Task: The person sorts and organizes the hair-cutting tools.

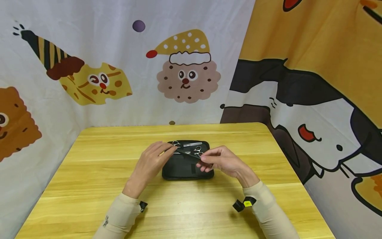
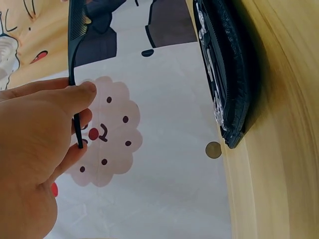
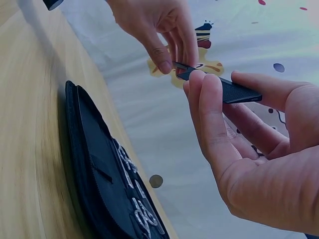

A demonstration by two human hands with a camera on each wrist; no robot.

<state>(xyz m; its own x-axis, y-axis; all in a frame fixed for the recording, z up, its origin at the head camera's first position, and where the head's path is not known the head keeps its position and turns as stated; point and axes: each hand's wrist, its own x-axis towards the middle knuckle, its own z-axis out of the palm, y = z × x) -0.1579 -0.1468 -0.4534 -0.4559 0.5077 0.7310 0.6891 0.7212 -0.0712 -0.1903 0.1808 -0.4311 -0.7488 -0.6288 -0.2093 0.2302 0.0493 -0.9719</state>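
Observation:
A black comb (image 1: 188, 154) is held in the air between both hands, slanting down to the right in the head view. My left hand (image 1: 151, 160) pinches its slim handle end between thumb and fingers, and the fine teeth of the comb (image 2: 78, 22) show beyond the grip in the left wrist view. With thumb and fingertips my right hand (image 1: 224, 162) grips the toothed end. Below lies an unzipped black case (image 1: 182, 171), opened flat. Silver scissors (image 1: 198, 149) sit in its far half, alongside another silver pair with a toothed blade (image 3: 145, 201).
The wooden table (image 1: 185, 205) carries the case near its far middle. Behind it hangs a curtain (image 1: 119, 43) with cartoon prints. Small black devices (image 1: 238, 205) are strapped at both wrists over light sleeves (image 1: 268, 209).

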